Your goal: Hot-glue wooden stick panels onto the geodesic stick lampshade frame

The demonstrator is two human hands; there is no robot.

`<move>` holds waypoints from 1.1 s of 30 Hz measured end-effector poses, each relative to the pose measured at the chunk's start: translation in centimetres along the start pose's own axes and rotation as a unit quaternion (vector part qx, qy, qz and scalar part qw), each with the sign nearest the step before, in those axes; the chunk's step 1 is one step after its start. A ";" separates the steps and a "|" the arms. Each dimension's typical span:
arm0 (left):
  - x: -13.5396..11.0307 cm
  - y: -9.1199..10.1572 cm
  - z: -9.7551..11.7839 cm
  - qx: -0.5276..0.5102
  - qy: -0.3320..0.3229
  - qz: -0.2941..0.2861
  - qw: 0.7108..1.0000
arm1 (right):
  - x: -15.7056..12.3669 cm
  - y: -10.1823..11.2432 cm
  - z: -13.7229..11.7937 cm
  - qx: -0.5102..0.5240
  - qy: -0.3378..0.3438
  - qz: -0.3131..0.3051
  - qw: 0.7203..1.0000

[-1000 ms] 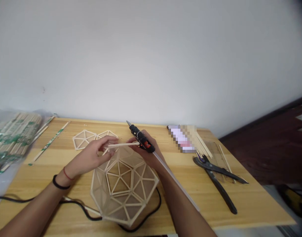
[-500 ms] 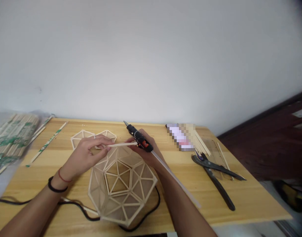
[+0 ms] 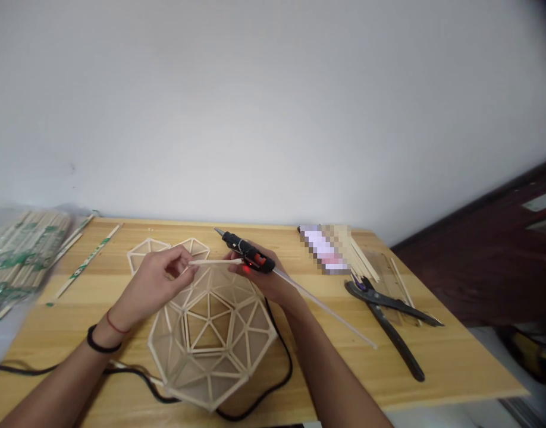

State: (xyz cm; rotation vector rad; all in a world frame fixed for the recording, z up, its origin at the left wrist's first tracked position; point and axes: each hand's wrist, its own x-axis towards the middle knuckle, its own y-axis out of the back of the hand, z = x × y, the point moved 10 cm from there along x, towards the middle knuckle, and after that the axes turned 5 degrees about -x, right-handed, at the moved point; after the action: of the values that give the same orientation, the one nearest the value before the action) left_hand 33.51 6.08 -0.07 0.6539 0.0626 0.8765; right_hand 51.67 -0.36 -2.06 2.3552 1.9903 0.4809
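A bowl-shaped dome of glued wooden sticks (image 3: 210,336) sits on the wooden table (image 3: 433,380) in front of me. My left hand (image 3: 154,282) pinches one end of a thin loose stick (image 3: 215,261) held level over the dome's far rim. My right hand (image 3: 266,279) is closed round a black glue gun (image 3: 246,254) with a red light and a clear glue rod sticking out behind; its fingers also touch the stick's other end. The gun's nozzle points left and away.
Two flat stick pentagons (image 3: 168,249) lie behind the dome. A bag of wrapped chopsticks (image 3: 18,258) sits far left, with loose ones (image 3: 83,261) beside it. Black shears (image 3: 389,321), cut sticks and a blurred-out object (image 3: 324,246) lie right. A black cable (image 3: 134,377) loops under the dome.
The dome has slid a little left and toward me. The glue gun has tilted flatter, its nozzle swinging left. Both hands keep hold of the stick.
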 end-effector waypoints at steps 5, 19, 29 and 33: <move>0.0 0.3 0.6 -0.005 -0.039 0.011 0.999 | 0.0 0.9 0.5 -0.002 -0.016 0.010 1.000; -0.3 0.9 2.2 0.041 -0.115 0.040 0.992 | -0.2 1.4 0.8 0.038 -0.043 -0.016 0.998; -0.3 1.0 2.4 0.036 -0.108 0.038 0.993 | 0.2 7.2 3.8 -0.341 -0.080 0.083 0.933; -0.4 0.9 2.3 0.057 -0.110 0.036 0.992 | 0.2 7.3 5.3 -0.374 -0.099 0.042 0.921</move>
State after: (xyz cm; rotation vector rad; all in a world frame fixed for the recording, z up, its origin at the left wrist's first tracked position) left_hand 33.38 5.06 2.19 0.8611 -0.1111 0.8689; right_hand 60.01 -0.53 -5.47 1.9008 1.2888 0.7931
